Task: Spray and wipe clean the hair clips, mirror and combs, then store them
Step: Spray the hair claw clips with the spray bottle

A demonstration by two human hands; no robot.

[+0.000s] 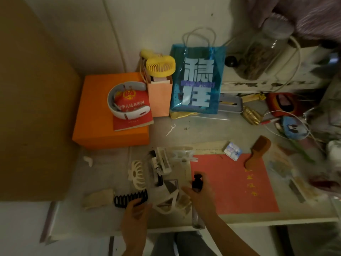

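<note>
The left hand (135, 211) is gripping a black clip (130, 197), its fingers (137, 202) curling over the clip's near end at the desk's (114, 163) front edge. The right hand (200, 195) is grasping a spray bottle (197, 183), fingers wrapped round its black head, the clear body hanging below the wrist. Between the two hands, a pale clip (171, 202) is lying, blurred. Just beyond the left fingers, a cream clip (137, 174) is resting; past the right fingers sit what may be a small mirror (172, 185) and more clips (164, 159). Farther right, a wooden comb (257, 152) is lying across a red folder (236, 183).
</note>
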